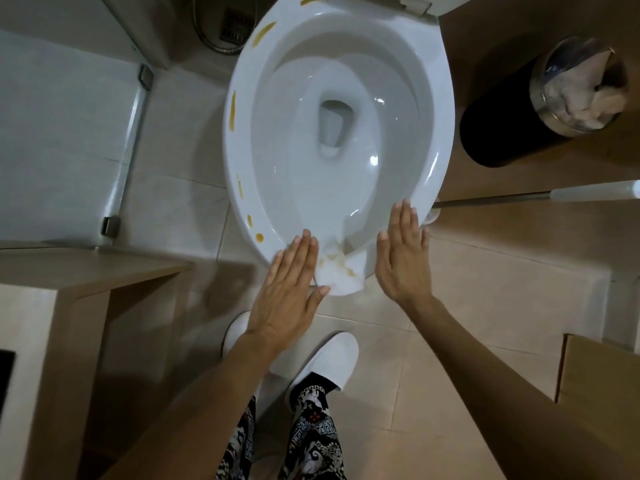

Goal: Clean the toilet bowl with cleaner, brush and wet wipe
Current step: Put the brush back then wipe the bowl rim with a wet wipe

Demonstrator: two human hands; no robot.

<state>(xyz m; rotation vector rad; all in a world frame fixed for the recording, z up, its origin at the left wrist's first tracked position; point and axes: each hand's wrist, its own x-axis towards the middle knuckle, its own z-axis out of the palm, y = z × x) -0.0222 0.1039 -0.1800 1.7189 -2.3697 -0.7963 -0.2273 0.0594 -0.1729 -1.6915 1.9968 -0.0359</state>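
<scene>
In the head view, the toilet bowl (341, 133) stands open, with yellow-brown streaks (233, 109) along the left part of its rim. A white wet wipe (341, 275), already stained, lies on the front rim. The left hand (289, 289) is flat, fingers straight, with its thumb touching the wipe. The right hand (403, 252) is also flat and holds nothing, just beside the rim. The brush handle (519, 195) lies at the right. I judge the wipe may slide off the rim, because no fingers pinch it, and a dirty wipe may smear the streaks.
</scene>
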